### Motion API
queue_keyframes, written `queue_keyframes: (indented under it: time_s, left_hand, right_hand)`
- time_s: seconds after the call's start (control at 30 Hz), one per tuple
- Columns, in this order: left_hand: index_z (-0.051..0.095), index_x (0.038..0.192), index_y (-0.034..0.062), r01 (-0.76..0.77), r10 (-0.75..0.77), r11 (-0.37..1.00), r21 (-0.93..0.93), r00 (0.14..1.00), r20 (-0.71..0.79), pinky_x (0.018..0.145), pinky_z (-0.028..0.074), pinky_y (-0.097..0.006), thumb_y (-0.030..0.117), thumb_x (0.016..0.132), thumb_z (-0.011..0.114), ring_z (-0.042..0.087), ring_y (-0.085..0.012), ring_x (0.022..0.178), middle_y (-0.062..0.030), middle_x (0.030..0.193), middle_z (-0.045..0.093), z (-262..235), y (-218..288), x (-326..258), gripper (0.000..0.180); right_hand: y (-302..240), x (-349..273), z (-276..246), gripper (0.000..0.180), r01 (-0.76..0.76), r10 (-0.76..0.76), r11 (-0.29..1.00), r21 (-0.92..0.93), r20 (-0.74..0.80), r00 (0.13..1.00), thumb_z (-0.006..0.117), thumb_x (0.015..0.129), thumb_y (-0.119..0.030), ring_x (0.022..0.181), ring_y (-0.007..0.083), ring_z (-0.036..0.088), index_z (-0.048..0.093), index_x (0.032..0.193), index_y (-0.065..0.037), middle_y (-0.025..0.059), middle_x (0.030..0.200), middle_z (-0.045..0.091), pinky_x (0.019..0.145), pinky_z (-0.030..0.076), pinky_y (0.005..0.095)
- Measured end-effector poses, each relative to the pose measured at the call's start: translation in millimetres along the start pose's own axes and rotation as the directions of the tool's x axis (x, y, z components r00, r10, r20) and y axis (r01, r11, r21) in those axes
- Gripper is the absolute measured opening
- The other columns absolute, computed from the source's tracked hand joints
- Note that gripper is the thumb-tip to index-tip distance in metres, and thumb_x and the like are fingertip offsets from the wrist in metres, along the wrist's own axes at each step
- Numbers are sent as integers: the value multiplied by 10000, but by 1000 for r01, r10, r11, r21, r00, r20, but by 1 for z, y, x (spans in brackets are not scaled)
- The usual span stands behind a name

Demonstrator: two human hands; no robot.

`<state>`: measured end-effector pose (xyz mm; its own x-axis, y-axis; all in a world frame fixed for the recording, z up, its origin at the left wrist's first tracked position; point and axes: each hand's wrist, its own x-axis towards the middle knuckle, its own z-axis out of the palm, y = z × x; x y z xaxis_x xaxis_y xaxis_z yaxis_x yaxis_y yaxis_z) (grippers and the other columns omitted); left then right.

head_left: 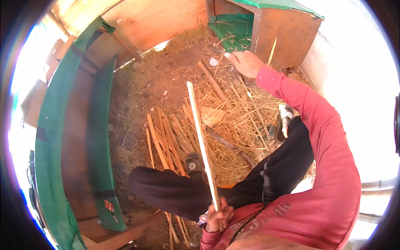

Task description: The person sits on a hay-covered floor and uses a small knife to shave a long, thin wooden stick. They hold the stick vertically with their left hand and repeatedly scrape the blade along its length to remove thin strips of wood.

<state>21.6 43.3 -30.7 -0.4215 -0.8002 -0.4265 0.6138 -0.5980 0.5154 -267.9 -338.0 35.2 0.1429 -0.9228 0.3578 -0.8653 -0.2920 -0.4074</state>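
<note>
The left hand (pixel 219 216) has its fingers curled shut around the stick (pixel 199 129), near its lower end; a short stub shows below the grip. The right hand (pixel 246 63) is stretched far forward in front of the cabinet (pixel 283 39), well apart from the stick. Its thumb side faces left, and I cannot tell how far its fingers are closed or what they hold, since the back of the hand covers them. A thin dark thing (pixel 216 49) shows just beside its tip, and a pale strip (pixel 272 52) stands nearly upright by the wrist; whether either is touched is unclear.

The stick is above the person's lap, long and pale. Its long axis runs from the left hand away from the body, leaning slightly left, with the far end pointing toward the back wall (pixel 154 23). It passes in front of a bundle of sticks (pixel 162 139), which fans out on the straw (pixel 233 160) between the legs, and overlaps the edge of a dark shoe (pixel 193 163). Part of the bundle is hidden by the bent left leg (pixel 166 189). The left forearm is cut off at the lower edge; glare washes out the far right.
</note>
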Motion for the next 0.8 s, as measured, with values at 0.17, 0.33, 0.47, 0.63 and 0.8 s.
queue_keyframes:
  time_s: [0.17,0.33,0.47,0.63,0.8]
  left_hand:
    - [349,786,74,-16,18,997,69,999,-28,344,239,-227,-5,682,457,283,-102,364,-20,530,319,1,-2,7,169]
    - [381,831,58,-114,149,967,226,978,-147,339,249,-225,-82,707,386,296,-101,352,-30,531,363,6,4,19,187]
    - [416,835,59,-110,251,880,462,934,-255,354,292,-208,-65,821,515,371,-57,393,0,565,434,13,12,27,160]
    - [435,829,69,-135,329,819,557,906,-264,362,323,-206,4,874,623,426,-40,413,21,585,469,29,28,41,205]
    - [459,816,52,-205,497,655,727,842,-210,371,340,-237,78,886,656,439,-61,407,1,570,486,17,37,77,211]
  right_hand:
    - [-42,-18,-12,521,231,-231,973,8,56,971,406,975,-498,606,354,596,660,912,-48,170,632,589,634,474,474]
    - [-65,-41,-12,330,538,-535,842,-42,55,843,540,947,-382,475,336,540,621,927,-63,143,545,532,482,433,430]
    - [-85,-63,-3,377,600,-607,794,98,190,772,540,933,-435,439,314,536,595,860,-70,123,506,506,445,424,428]
    - [-97,-78,1,441,704,-701,706,75,217,680,521,925,-500,428,315,547,584,828,-74,120,482,504,438,438,433]
    - [-90,-67,-5,353,627,-627,778,28,94,773,603,899,-415,451,320,551,572,814,-74,120,513,521,429,409,436]
